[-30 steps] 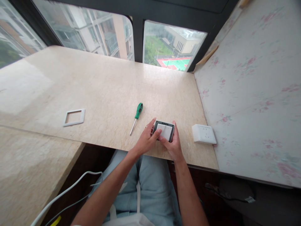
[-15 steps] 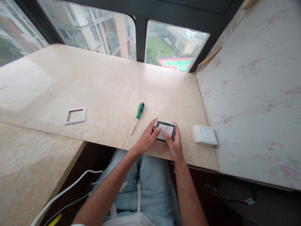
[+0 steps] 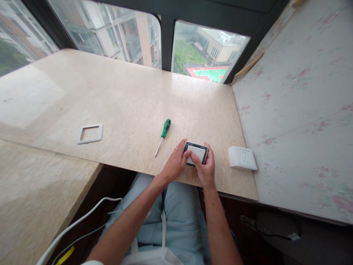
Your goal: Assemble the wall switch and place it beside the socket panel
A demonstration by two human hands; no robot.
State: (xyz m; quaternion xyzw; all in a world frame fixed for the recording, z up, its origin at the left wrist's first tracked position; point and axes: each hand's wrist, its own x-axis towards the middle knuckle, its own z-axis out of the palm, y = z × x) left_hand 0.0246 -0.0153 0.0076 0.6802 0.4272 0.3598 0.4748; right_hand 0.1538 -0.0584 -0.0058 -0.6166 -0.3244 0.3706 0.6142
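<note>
Between my two hands is a wall switch [image 3: 197, 151] with a white rocker face and a dark grey border. My left hand [image 3: 176, 160] is closed on its left side, thumb lying on the white face. Along the right side, the fingers of my right hand [image 3: 205, 165] wrap the edge, and that thumb also presses on the face. The underside of the switch is hidden. To the left of my hands lies a screwdriver [image 3: 166, 128] with a green handle, its metal tip pointing toward me. A white rectangular switch frame [image 3: 91, 134] rests farther left.
A white socket box [image 3: 242, 158] sits at the right, against the flowered wall [image 3: 298, 121]. The stone counter [image 3: 124, 95] reaches back to the windows. Below its front edge, a white cable [image 3: 79, 221] hangs at the lower left.
My left thumb has shifted slightly on the switch face, and both hands still hold it. The whole view has moved a little; the screwdriver and frame lie as before.
</note>
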